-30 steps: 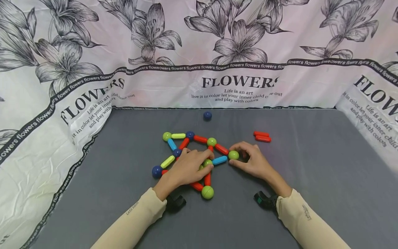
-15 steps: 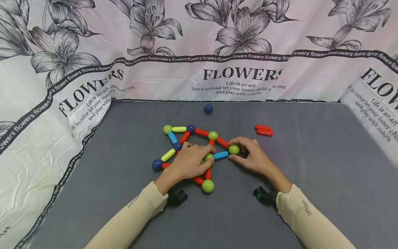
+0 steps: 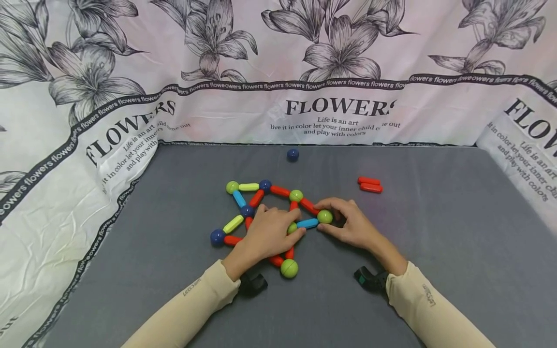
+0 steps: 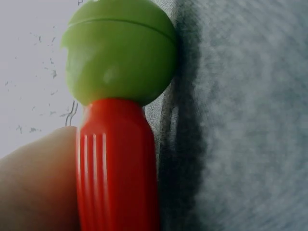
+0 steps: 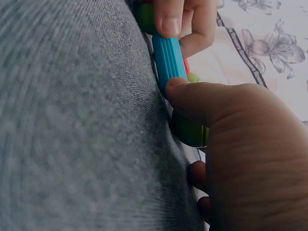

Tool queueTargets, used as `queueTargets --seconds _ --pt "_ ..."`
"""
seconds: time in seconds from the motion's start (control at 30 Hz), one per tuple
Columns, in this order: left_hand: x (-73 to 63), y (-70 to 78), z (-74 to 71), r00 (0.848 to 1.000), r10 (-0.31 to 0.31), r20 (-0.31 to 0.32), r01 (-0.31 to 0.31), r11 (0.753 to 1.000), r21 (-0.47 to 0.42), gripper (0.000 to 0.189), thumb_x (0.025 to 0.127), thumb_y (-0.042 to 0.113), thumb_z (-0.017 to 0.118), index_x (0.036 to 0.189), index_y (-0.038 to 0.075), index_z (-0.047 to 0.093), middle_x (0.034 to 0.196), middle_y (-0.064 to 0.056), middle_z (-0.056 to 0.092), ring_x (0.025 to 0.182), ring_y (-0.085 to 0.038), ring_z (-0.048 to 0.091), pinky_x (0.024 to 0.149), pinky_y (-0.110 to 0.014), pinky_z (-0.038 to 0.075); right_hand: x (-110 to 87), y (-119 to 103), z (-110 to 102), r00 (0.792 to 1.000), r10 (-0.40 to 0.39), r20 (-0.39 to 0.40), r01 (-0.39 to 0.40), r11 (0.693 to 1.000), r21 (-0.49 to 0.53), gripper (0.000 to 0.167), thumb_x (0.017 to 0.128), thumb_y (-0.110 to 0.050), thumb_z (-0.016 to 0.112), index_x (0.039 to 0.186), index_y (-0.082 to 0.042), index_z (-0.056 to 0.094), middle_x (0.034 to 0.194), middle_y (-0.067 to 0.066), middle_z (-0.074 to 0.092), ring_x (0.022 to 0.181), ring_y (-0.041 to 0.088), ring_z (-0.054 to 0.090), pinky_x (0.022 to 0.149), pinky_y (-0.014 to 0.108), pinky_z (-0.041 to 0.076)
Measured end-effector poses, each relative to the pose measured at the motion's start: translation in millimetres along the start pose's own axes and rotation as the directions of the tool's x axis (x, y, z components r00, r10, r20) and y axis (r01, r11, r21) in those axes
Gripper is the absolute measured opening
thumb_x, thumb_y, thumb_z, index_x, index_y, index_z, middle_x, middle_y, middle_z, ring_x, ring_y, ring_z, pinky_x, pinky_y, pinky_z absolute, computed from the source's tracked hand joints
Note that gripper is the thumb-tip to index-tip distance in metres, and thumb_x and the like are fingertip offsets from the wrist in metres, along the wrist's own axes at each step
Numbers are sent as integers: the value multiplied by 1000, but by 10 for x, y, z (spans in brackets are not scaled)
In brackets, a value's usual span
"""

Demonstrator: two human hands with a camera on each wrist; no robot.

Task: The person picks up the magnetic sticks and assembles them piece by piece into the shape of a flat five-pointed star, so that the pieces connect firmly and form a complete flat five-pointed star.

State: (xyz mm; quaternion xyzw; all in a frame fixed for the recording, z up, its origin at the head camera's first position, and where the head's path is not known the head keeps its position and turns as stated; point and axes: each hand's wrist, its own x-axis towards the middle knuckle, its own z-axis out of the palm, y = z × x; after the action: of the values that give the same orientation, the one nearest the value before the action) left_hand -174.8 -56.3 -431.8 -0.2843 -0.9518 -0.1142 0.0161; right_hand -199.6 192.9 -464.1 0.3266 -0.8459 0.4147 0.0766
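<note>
In the head view, colored magnetic rods and balls form a flat joined frame on the grey surface. My left hand (image 3: 270, 234) lies over its middle, thumb and index finger gripping a green ball (image 3: 292, 228). From that ball a blue rod (image 3: 307, 223) runs right to another green ball (image 3: 324, 217), held between thumb and fingers of my right hand (image 3: 354, 224). A red rod (image 3: 310, 206) also meets this right-hand ball. The right wrist view shows my right thumb touching the blue rod (image 5: 168, 57). Part of the frame is hidden under my left hand.
A loose dark blue ball (image 3: 293, 154) sits near the far edge. Two loose red rods (image 3: 370, 185) lie side by side at the back right. Behind the grey surface (image 3: 444, 232) hangs a flower-printed cloth (image 3: 243, 113).
The green ball in my right hand and the blue rod have come together; the small gap between them is gone. My left hand stays on the middle ball. The head view has shifted slightly.
</note>
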Motion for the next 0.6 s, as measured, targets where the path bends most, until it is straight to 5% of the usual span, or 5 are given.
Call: queueTargets --seconds 0.6 --pt "-5 -10 29 1000 9 -7 -9 1000 -7 21 104 46 53 110 28 59 70 10 55 67 -12 53 77 -40 34 -10 4 8 1000 27 -3 -27 1000 9 43 81 -13 86 121 -18 70 111 -2 71 74 8 45 75 27 26"
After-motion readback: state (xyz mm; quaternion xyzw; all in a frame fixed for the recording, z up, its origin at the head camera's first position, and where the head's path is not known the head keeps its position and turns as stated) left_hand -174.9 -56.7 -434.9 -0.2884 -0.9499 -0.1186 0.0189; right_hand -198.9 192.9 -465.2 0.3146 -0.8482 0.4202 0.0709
